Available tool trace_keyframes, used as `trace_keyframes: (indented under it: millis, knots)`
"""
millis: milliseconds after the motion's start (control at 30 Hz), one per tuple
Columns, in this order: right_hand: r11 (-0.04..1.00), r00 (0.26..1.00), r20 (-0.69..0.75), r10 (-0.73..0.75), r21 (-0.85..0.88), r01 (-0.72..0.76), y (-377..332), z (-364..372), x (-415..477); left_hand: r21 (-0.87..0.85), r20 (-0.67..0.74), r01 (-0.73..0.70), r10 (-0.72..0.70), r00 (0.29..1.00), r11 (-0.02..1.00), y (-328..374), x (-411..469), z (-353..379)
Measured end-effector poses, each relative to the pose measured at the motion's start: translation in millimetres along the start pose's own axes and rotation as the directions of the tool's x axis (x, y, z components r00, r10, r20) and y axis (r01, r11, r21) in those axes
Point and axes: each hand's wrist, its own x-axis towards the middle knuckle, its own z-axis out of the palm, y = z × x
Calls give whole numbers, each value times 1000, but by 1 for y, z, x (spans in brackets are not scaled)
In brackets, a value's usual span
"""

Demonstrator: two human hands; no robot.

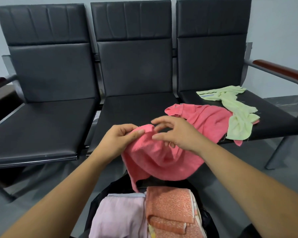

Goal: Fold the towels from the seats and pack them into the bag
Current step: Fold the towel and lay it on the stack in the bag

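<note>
Over on the left, the left seat [40,127] sits bare and black, with the middle seat [127,114] beside it. In front of that middle seat our left hand [118,140] has the pink towel [160,160] by its top corner: the thumb lies flat across the cloth and presses it against the curled fingers behind, a firm pinch right at the edge. The little folded tip of that corner pokes up just past the thumb. The rest of the towel sags down from the pinch in a loose curve, one tail dangling toward the bag [96,203] below us.

Moving right, our right hand [176,133] is over the same towel, fingers spread and slightly bent. Its thumb and forefinger are parted, tips just beside the held corner; we cannot tell whether they touch the cloth. The lower fingers rest against the fabric underneath.

Down in the open bag lie a folded lilac towel [117,217] and, touching it on the right, a folded orange towel [170,208].

On the right seat [273,121], a second pink towel [206,117] lies rumpled, with a pale green towel [236,114] draped over its far end.
</note>
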Motion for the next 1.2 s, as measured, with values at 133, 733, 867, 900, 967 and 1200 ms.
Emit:
trace_keyframes:
  millis: [133, 733, 867, 900, 967, 1200]
  knots:
    - [990, 989, 80, -122, -60, 127, -5, 11, -3, 57, 62, 12, -16, 998, 998, 0, 1, 7]
    - [782, 850, -411, 330, 624, -1, 27, -44, 6, 578, 60, 235, -328, 943, 781, -55, 15, -9]
    - [802, 900, -294, 323, 590, -95, 29, -37, 0, 209, 120, 199, -227, 967, 958, -45, 11, 2]
    - [863, 929, -242, 279, 489, -132, 26, -32, -3, 161, 105, 183, -201, 974, 970, -43, 10, 8]
    - [946, 976, -113, 187, 288, -148, 16, -20, -9, 97, 78, 148, -156, 985, 984, -41, 6, 21]
    - [988, 993, 116, 15, 154, -33, -4, -4, -16, 108, 112, -42, 30, 993, 993, -18, -4, 40]
